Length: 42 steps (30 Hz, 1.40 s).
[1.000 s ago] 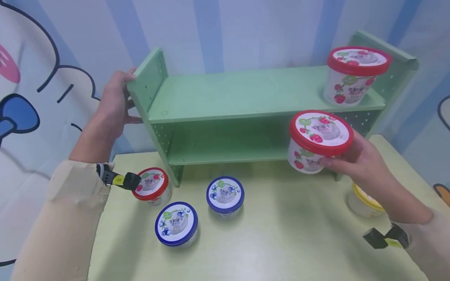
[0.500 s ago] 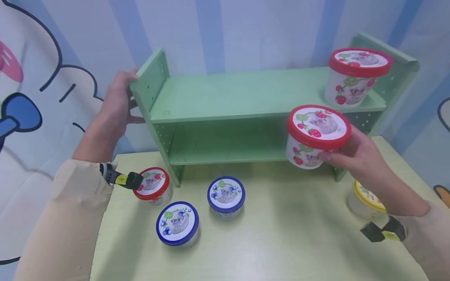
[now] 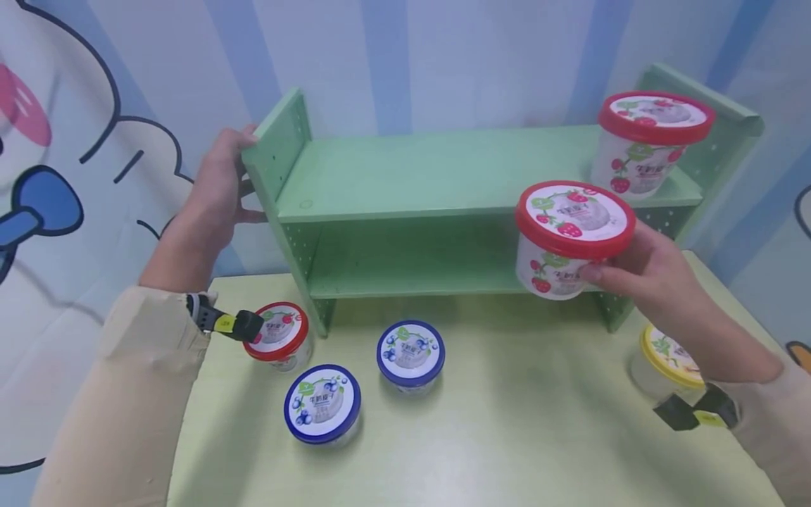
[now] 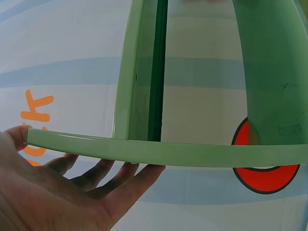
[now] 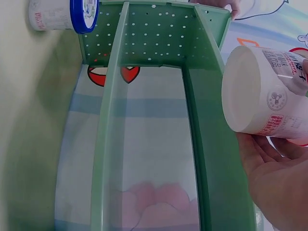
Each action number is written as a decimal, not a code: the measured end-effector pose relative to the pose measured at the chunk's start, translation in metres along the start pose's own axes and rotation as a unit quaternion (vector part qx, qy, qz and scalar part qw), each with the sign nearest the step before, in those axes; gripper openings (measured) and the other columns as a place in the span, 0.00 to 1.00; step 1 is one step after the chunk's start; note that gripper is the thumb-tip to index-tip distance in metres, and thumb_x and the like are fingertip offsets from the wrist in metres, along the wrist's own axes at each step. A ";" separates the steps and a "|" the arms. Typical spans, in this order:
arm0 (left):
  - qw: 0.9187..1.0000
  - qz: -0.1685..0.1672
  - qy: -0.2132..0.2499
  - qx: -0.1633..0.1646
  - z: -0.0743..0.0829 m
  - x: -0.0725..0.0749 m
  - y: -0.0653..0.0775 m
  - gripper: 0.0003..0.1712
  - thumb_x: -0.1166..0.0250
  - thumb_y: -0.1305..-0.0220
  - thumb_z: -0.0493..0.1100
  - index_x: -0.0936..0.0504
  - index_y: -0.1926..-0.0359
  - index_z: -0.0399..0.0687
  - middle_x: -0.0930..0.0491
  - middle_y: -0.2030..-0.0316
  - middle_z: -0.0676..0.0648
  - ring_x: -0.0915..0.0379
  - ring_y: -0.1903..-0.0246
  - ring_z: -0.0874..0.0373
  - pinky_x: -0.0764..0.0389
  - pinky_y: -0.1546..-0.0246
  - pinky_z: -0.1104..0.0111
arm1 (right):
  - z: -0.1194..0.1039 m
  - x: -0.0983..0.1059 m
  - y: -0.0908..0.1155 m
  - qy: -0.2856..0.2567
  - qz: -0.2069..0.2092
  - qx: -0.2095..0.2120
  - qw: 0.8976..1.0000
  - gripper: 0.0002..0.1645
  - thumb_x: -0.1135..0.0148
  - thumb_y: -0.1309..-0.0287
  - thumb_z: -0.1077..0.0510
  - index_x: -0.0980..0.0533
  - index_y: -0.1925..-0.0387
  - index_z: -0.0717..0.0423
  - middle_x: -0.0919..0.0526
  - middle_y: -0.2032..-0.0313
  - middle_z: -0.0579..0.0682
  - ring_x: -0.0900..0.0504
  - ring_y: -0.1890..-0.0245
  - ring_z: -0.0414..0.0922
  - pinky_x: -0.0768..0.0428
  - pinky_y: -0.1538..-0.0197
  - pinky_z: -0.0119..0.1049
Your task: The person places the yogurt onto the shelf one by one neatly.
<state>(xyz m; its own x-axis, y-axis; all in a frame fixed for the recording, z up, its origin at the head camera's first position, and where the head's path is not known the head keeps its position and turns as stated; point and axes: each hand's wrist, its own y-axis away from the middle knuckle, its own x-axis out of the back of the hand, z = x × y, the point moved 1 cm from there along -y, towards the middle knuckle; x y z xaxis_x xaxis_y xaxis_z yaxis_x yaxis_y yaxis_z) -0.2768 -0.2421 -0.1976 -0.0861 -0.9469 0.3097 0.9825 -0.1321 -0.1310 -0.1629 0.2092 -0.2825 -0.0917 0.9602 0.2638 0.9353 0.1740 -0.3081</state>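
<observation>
In the head view my right hand (image 3: 659,274) grips a white tub with a red strawberry-print lid (image 3: 575,218), held upright in front of the green shelf's (image 3: 431,176) upper board. From the right wrist view, the tub's round base (image 5: 241,91) shows with fingers under its side. My left hand (image 3: 218,179) holds the shelf's left side panel: in the left wrist view, the thumb is at the panel end and the other fingers (image 4: 139,185) lie along its outer face. A second red-lidded strawberry tub (image 3: 646,148) stands at the upper board's right end.
On the pale table (image 3: 481,436) before the shelf stand two blue-lidded blueberry tubs, one nearer (image 3: 323,405) and one farther (image 3: 410,355). A red-lidded tub (image 3: 279,334) sits by the left panel, partly behind the wrist camera. A yellow-lidded tub (image 3: 665,359) is under the right forearm.
My right hand has raised the held strawberry tub slightly toward the upper board. The left hand keeps its place on the side panel, and the whole head view has shifted a little.
</observation>
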 end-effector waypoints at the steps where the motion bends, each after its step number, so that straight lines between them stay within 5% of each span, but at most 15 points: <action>1: 1.000 0.000 0.001 0.003 0.000 0.000 0.000 0.33 0.66 0.30 0.63 0.40 0.27 0.70 0.33 0.37 0.44 0.38 0.36 0.43 0.36 0.45 0.34 | 0.000 0.000 0.000 0.000 0.000 0.001 1.000 0.37 0.40 0.37 0.69 0.38 0.29 0.48 0.31 0.38 0.47 0.31 0.41 0.42 0.20 0.56 0.29; 8: 1.000 0.002 0.006 0.007 0.000 0.000 0.000 0.32 0.65 0.30 0.62 0.39 0.28 0.69 0.32 0.38 0.44 0.37 0.37 0.43 0.37 0.45 0.34 | -0.003 -0.001 -0.003 -0.038 -0.007 0.023 0.999 0.35 0.42 0.38 0.71 0.36 0.31 0.50 0.31 0.38 0.49 0.31 0.40 0.44 0.20 0.55 0.30; 15: 1.000 0.004 0.006 0.008 -0.004 0.004 0.000 0.31 0.65 0.29 0.62 0.39 0.28 0.71 0.31 0.38 0.44 0.36 0.37 0.44 0.37 0.45 0.33 | -0.007 -0.004 -0.009 -0.009 0.003 0.026 1.000 0.34 0.41 0.38 0.70 0.34 0.32 0.50 0.28 0.39 0.47 0.29 0.42 0.44 0.20 0.55 0.29; 42: 1.000 0.008 0.015 0.011 -0.006 0.006 -0.001 0.32 0.64 0.30 0.63 0.45 0.26 0.77 0.35 0.35 0.45 0.39 0.35 0.44 0.36 0.44 0.35 | -0.024 -0.019 -0.029 -0.051 -0.004 0.066 0.997 0.33 0.40 0.39 0.69 0.34 0.32 0.54 0.28 0.37 0.51 0.32 0.38 0.48 0.22 0.51 0.29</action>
<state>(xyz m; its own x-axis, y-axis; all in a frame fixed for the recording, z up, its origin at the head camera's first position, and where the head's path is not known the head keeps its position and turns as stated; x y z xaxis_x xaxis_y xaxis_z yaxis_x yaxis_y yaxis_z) -0.2792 -0.2495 -0.2013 -0.0738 -0.9572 0.2799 0.9873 -0.1097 -0.1147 -0.1800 0.1811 -0.2568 -0.1389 0.9747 0.1753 0.8824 0.2022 -0.4248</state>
